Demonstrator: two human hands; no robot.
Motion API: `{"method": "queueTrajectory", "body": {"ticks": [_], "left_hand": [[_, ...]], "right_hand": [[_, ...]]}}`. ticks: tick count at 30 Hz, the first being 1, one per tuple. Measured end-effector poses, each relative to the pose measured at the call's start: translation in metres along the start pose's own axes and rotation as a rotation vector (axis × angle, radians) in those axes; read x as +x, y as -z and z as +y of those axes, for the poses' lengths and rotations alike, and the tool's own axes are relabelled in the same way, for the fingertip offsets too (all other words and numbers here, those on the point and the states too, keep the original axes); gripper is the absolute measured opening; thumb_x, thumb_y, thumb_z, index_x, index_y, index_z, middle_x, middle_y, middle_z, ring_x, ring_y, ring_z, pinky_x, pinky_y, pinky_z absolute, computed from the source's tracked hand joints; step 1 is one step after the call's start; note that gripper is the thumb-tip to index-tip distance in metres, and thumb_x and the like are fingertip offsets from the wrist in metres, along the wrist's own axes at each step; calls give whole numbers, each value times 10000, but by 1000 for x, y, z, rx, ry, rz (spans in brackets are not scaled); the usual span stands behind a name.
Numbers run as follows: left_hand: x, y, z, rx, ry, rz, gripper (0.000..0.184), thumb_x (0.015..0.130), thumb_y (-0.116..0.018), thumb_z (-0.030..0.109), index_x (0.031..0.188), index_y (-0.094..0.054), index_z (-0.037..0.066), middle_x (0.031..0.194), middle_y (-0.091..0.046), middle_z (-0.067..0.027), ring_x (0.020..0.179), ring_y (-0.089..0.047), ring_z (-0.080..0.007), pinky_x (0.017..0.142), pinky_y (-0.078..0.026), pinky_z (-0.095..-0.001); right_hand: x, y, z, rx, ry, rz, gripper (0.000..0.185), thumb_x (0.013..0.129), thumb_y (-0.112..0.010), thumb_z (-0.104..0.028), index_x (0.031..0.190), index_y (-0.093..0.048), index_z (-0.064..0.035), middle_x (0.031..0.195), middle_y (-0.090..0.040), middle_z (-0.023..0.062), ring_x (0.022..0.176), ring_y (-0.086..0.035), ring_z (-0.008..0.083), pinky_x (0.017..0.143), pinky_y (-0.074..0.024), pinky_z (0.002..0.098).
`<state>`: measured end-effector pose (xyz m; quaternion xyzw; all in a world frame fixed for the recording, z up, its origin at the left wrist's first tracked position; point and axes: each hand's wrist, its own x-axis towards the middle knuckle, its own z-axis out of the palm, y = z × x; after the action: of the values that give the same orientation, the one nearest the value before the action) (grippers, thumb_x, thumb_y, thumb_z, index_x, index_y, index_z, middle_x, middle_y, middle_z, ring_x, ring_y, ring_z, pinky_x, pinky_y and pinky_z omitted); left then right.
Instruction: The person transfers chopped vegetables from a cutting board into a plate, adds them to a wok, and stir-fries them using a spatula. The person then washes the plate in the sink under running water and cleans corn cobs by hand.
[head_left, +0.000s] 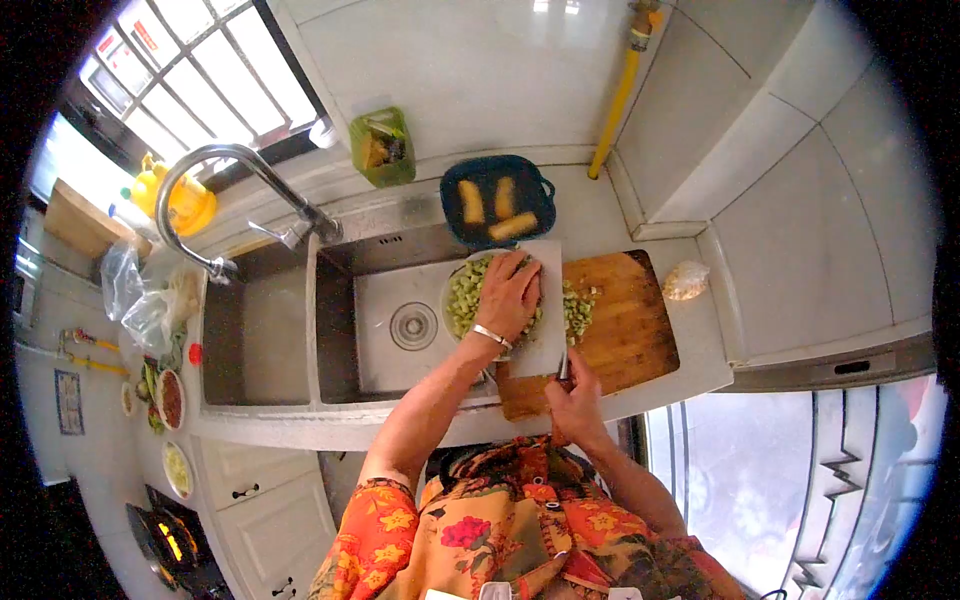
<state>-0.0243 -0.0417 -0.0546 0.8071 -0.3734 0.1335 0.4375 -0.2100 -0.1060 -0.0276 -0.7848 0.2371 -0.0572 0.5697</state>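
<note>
My right hand (574,402) is closed round the handle of a cleaver, near the front edge of the wooden cutting board (630,320). The wide pale blade (545,330) reaches away from me over the board's left part. My left hand (510,297) lies against the blade's left side, above a bowl of chopped green pieces (463,298), its fingers bent together; whether anything is under them is hidden. More chopped green pieces (577,310) lie on the board, right of the blade. The bowl is partly hidden by my left hand and the blade.
A double sink (412,270) with a tall faucet (240,150) is at left. Behind the board stands a dark blue basket (482,237) with three yellowish pieces. A green container (384,148) stands by the wall. A small bag (686,281) lies right of the board; bowls (171,400) are far left.
</note>
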Motion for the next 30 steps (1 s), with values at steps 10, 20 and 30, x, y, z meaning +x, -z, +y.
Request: {"method": "queueTrajectory", "body": {"ticks": [10,20,30], "left_hand": [[-10,11,-19,-9,29,-79,186,721,-621,80,893,-630,13,971,-605,-156,953,-541,-343,871,-424,-424],[6,36,9,96,-52,-69,355,750,-639,160,1079,-584,38,1182,-496,-203,1129,-426,-401,974,-335,-460],[-93,-56,64,-30,-188,70,629,814,-544,265,1354,-323,30,1438,-236,-176,1324,-233,-348,1089,-185,-456]], "right_hand": [[3,7,36,-138,152,227,423,767,-494,-48,1188,-480,-4,671,-496,-6,532,-446,51,449,-377,240],[11,79,34,277,-223,41,448,751,-472,52,1182,-483,-69,731,-508,13,474,-452,81,391,-381,238],[77,188,97,168,-120,-128,493,818,-554,-54,1289,-409,-36,1102,-556,108,823,-572,187,654,-491,300]]}}
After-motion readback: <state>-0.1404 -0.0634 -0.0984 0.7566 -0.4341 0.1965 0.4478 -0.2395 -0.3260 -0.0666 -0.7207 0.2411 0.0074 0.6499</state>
